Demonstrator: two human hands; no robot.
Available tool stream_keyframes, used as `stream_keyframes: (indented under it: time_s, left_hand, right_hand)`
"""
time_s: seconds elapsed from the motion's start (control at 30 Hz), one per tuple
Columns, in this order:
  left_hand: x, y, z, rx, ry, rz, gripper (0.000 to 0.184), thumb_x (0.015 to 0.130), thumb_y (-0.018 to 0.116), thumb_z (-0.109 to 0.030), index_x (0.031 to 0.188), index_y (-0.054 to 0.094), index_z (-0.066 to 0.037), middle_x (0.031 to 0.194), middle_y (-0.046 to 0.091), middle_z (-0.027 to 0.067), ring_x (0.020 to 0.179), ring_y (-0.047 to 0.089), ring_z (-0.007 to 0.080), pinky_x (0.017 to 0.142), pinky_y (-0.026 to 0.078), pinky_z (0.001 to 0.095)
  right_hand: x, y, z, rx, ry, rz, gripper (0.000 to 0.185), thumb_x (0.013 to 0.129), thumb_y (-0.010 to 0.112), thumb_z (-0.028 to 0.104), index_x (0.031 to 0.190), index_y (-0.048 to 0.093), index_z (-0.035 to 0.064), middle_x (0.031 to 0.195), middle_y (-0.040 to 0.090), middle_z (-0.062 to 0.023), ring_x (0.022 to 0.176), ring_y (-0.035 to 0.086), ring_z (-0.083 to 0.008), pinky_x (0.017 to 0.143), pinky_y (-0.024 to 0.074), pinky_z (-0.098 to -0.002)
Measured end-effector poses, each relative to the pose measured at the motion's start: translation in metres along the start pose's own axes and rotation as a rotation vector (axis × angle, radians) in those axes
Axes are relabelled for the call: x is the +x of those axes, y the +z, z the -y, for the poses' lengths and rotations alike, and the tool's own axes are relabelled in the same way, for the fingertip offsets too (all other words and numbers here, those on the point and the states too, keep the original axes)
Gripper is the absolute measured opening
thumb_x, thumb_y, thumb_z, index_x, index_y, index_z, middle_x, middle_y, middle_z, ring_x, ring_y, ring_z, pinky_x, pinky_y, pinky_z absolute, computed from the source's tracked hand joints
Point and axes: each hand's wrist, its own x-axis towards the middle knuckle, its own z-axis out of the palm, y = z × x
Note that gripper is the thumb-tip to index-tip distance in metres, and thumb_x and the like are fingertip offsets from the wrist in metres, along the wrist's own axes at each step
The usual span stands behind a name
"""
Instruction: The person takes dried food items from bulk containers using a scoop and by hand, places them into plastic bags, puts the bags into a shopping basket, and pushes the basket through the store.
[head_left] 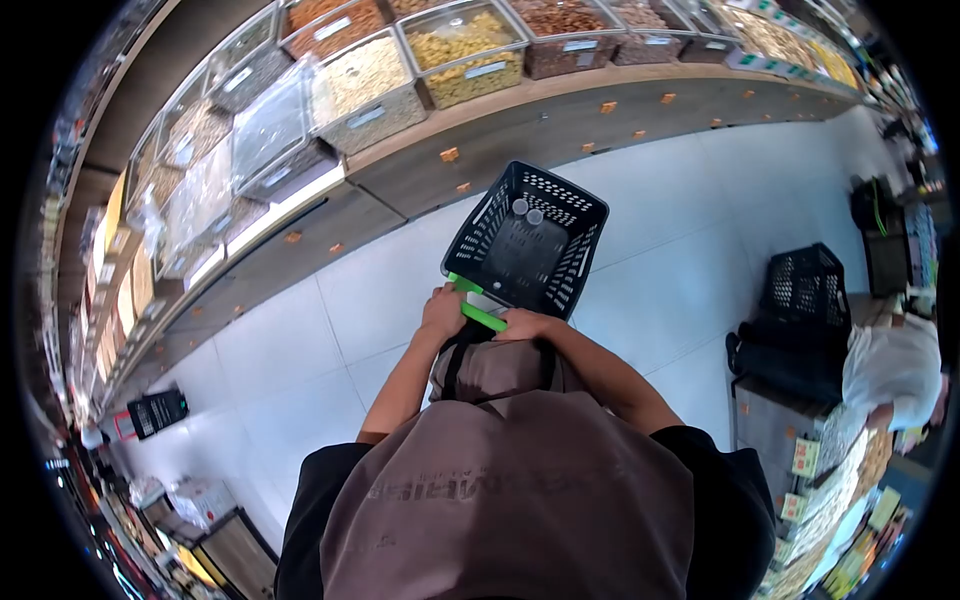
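A black perforated shopping basket stands in front of my body, with two small round clear items inside it. Its green handle faces me. My left hand is closed around the handle's left part, and my right hand grips its right end. A brown bag with black straps lies against my front, just below both hands.
Clear bins of dry goods line a long wooden counter ahead. At right, a person in a white top is beside another black basket. A dark basket stands on the tiled floor at left.
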Motion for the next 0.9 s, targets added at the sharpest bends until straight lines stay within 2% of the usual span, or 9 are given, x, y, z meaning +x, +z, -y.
stream_keyframes:
  time_s: [0.27, 0.3, 0.4, 0.5, 0.57, 0.7, 0.77, 0.83, 0.9]
  left_hand:
    - [-0.101, 0.057, 0.003, -0.164, -0.243, -0.082, 0.028, 0.081, 0.062, -0.011, 0.108, 0.066, -0.006, 0.131, 0.054, 0.0230, 0.115, 0.055, 0.0452, 0.097, 0.050, 0.0489]
    - [-0.108, 0.064, 0.004, -0.153, -0.267, -0.079, 0.028, 0.081, 0.062, -0.011, 0.108, 0.066, -0.006, 0.129, 0.055, 0.0232, 0.114, 0.055, 0.0456, 0.096, 0.050, 0.0489]
    - [-0.119, 0.073, 0.000, -0.164, -0.326, -0.064, 0.030, 0.081, 0.063, -0.012, 0.109, 0.068, -0.007, 0.127, 0.056, 0.0233, 0.112, 0.057, 0.0455, 0.096, 0.050, 0.0488]
    - [-0.128, 0.084, -0.003, -0.183, -0.408, 0.018, 0.031, 0.081, 0.065, -0.014, 0.111, 0.070, -0.008, 0.126, 0.057, 0.0232, 0.109, 0.058, 0.0454, 0.095, 0.051, 0.0481]
    - [-0.128, 0.090, -0.005, -0.193, -0.351, 0.057, 0.034, 0.081, 0.067, -0.017, 0.113, 0.071, -0.009, 0.122, 0.059, 0.0230, 0.106, 0.062, 0.0440, 0.095, 0.052, 0.0477]
    - [-0.109, 0.080, -0.008, -0.204, -0.357, 0.131, 0.037, 0.082, 0.068, -0.025, 0.113, 0.071, -0.006, 0.120, 0.062, 0.0242, 0.107, 0.063, 0.0426, 0.095, 0.052, 0.0478]
    - [-0.096, 0.070, -0.005, -0.176, -0.349, 0.246, 0.043, 0.083, 0.067, -0.032, 0.112, 0.070, -0.002, 0.118, 0.064, 0.0257, 0.110, 0.064, 0.0412, 0.095, 0.051, 0.0477]
    - [-0.085, 0.055, 0.001, -0.160, -0.322, 0.263, 0.050, 0.083, 0.065, -0.040, 0.111, 0.070, 0.001, 0.123, 0.063, 0.0268, 0.113, 0.063, 0.0402, 0.096, 0.051, 0.0468]
    - [-0.073, 0.044, -0.003, -0.187, -0.241, 0.398, 0.056, 0.082, 0.064, -0.043, 0.117, 0.068, 0.000, 0.126, 0.062, 0.0268, 0.116, 0.062, 0.0389, 0.097, 0.050, 0.0458]
  right_hand:
    - [-0.001, 0.026, 0.010, -0.133, -0.159, 0.274, 0.057, 0.081, 0.068, 0.050, 0.112, 0.066, 0.0021, 0.112, 0.068, -0.0219, 0.106, 0.064, -0.0381, 0.089, 0.0492, -0.0453]
    - [0.003, 0.027, 0.013, -0.142, -0.167, 0.335, 0.054, 0.080, 0.070, 0.045, 0.113, 0.067, 0.0023, 0.115, 0.067, -0.0216, 0.109, 0.063, -0.0379, 0.090, 0.0491, -0.0443]
    - [0.000, 0.029, 0.012, -0.142, -0.162, 0.281, 0.050, 0.078, 0.074, 0.037, 0.111, 0.066, 0.0010, 0.113, 0.068, -0.0215, 0.108, 0.063, -0.0373, 0.089, 0.0493, -0.0441]
    - [-0.002, 0.027, 0.011, -0.148, -0.131, 0.263, 0.051, 0.075, 0.076, 0.039, 0.110, 0.067, 0.0020, 0.108, 0.069, -0.0210, 0.105, 0.065, -0.0370, 0.087, 0.0505, -0.0442]
    - [-0.003, 0.023, 0.005, -0.221, -0.187, 0.134, 0.049, 0.071, 0.079, 0.042, 0.101, 0.069, 0.0044, 0.096, 0.071, -0.0197, 0.093, 0.067, -0.0381, 0.081, 0.0525, -0.0444]
    - [-0.015, -0.003, 0.014, -0.266, -0.195, -0.030, 0.048, 0.067, 0.080, 0.040, 0.097, 0.067, 0.0052, 0.097, 0.070, -0.0168, 0.096, 0.065, -0.0353, 0.085, 0.0506, -0.0438]
    - [-0.013, -0.010, 0.015, -0.463, -0.295, -0.239, 0.048, 0.064, 0.080, 0.039, 0.097, 0.066, 0.0065, 0.097, 0.068, -0.0133, 0.102, 0.061, -0.0330, 0.089, 0.0476, -0.0434]
    - [-0.010, -0.015, 0.014, -0.484, -0.302, -0.333, 0.043, 0.067, 0.077, 0.034, 0.099, 0.065, 0.0072, 0.098, 0.064, -0.0117, 0.105, 0.057, -0.0322, 0.090, 0.0455, -0.0438]
    - [-0.003, -0.016, 0.002, -0.494, -0.156, -0.528, 0.037, 0.073, 0.073, 0.026, 0.103, 0.063, 0.0069, 0.103, 0.062, -0.0120, 0.109, 0.056, -0.0329, 0.091, 0.0449, -0.0449]
